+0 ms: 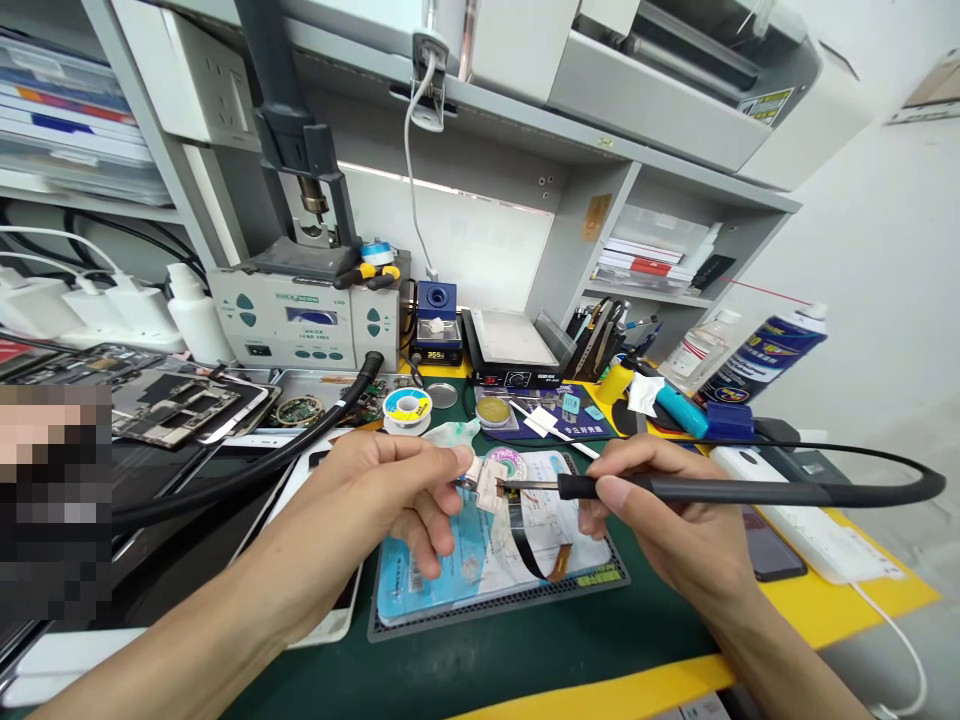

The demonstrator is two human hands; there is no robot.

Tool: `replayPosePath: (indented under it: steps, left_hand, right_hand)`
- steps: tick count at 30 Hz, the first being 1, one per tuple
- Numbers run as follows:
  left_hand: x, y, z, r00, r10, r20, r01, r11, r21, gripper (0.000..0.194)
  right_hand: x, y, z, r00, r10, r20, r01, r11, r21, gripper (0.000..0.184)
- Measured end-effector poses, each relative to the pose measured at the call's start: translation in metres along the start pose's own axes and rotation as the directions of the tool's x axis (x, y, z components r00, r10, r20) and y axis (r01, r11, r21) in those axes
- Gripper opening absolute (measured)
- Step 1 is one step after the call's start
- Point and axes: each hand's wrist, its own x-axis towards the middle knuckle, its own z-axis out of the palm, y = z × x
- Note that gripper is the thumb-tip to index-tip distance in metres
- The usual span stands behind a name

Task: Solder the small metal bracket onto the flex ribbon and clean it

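Observation:
My left hand pinches a small flat pale part between thumb and forefinger, the other fingers curled below. A black ribbon cable with a copper-coloured end hangs down near this part. In my right hand is a soldering iron, held like a pen and pointing left. Its metal tip meets the pale part's right edge or lies just over it; contact is hard to tell. Beneath both hands is a blue and white packet on a dark-edged mat. A pink-labelled spool sits right behind the part.
A hot air station stands back left, its black hose crossing to the left. A solder spool, small hot plate and spray can stand behind. Opened devices lie left. A partly pixelated person is at the left edge.

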Motion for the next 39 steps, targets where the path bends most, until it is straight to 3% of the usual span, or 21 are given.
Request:
replayPosePath:
  steps: [8, 22, 28, 39]
  left_hand:
    - [-0.0022, 0.0042, 0.0018, 1.000, -0.023, -0.008, 0.023, 1.000, 0.011, 0.038]
    - [-0.0006, 0.0022, 0.0013, 1.000, -0.013, -0.010, 0.013, 1.000, 0.012, 0.039]
    - [0.0007, -0.0003, 0.0000, 1.000, -0.002, -0.009, 0.002, 1.000, 0.006, 0.039]
    - [0.0002, 0.0006, 0.0008, 1.000, -0.006, -0.011, 0.006, 1.000, 0.012, 0.037]
  right_hand:
    - [-0.0003, -0.0022, -0.0016, 0.995, -0.100, 0.013, 0.101, 0.987, -0.126, 0.006]
    - [-0.0013, -0.0057, -0.0010, 0.987, -0.160, 0.030, 0.162, 0.953, -0.255, 0.008]
    - [-0.0029, -0.0050, 0.0013, 0.987, -0.157, -0.032, 0.148, 0.968, -0.203, 0.007]
    - [-0.0016, -0.0055, 0.0009, 0.980, -0.195, 0.039, 0.198, 0.952, -0.232, 0.012]
